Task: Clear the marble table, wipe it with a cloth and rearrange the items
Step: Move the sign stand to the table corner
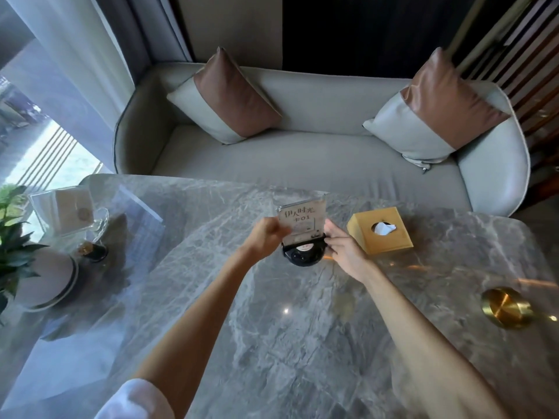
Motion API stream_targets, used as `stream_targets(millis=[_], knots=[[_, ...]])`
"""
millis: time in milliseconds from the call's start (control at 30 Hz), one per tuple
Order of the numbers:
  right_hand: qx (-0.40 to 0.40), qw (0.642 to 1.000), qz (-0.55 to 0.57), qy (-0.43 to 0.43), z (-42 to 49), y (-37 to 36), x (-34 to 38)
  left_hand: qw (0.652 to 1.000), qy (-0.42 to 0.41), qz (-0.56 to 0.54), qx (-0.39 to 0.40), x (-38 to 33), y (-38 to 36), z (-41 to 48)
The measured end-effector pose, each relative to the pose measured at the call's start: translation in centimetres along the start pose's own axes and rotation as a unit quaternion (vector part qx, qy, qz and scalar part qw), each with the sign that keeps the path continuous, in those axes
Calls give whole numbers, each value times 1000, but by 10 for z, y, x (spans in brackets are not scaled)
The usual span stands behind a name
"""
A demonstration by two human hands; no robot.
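A clear acrylic table sign (302,217) with dark characters stands in a round black base (303,256) near the far middle of the grey marble table (287,343). My left hand (267,238) pinches the sign's left edge. My right hand (344,247) grips the right side of the black base. A yellow tissue box (390,240) with white tissue poking out sits just right of my right hand. A round brass dish (506,306) lies at the right. No cloth is in view.
At the left stand a clear acrylic holder with a card (65,211), a small dark bottle (95,251), a glass piece and a potted plant (12,240) in a pale pot. A grey sofa (302,152) with two cushions lies beyond the table's far edge.
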State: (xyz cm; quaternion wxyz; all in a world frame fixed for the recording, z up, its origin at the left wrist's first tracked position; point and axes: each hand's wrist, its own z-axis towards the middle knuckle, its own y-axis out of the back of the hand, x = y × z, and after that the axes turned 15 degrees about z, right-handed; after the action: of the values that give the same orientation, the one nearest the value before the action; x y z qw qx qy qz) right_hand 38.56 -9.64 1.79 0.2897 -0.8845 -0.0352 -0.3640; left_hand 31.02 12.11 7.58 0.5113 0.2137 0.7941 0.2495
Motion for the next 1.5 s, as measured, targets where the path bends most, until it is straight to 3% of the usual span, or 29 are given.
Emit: stream_targets(millis=[67, 300, 433, 600, 933, 1133, 1367, 1500], knots=[[-12, 998, 56, -8, -18, 12, 3, 999, -24, 12, 28, -20, -11, 0], [13, 998, -53, 36, -110, 67, 17, 995, -55, 24, 82, -76, -77, 3], [-99, 983, -76, 136, -159, 130, 8, 987, -92, 41, 122, -138, -142, -3], [-272, 931, -66, 233, -239, 225, -16, 961, -166, 101, 199, -231, -247, -24], [-512, 823, -123, 213, -378, 351, -87, 898, -215, 137, 358, -333, -446, -84], [-550, 811, -95, 177, -404, 373, -118, 868, -251, 207, 375, -339, -502, -101], [-581, 796, -80, 153, -401, 377, -146, 834, -264, 250, 416, -333, -514, -104], [-584, 797, -53, 147, -399, 371, -143, 835, -263, 259, 408, -332, -514, -105]])
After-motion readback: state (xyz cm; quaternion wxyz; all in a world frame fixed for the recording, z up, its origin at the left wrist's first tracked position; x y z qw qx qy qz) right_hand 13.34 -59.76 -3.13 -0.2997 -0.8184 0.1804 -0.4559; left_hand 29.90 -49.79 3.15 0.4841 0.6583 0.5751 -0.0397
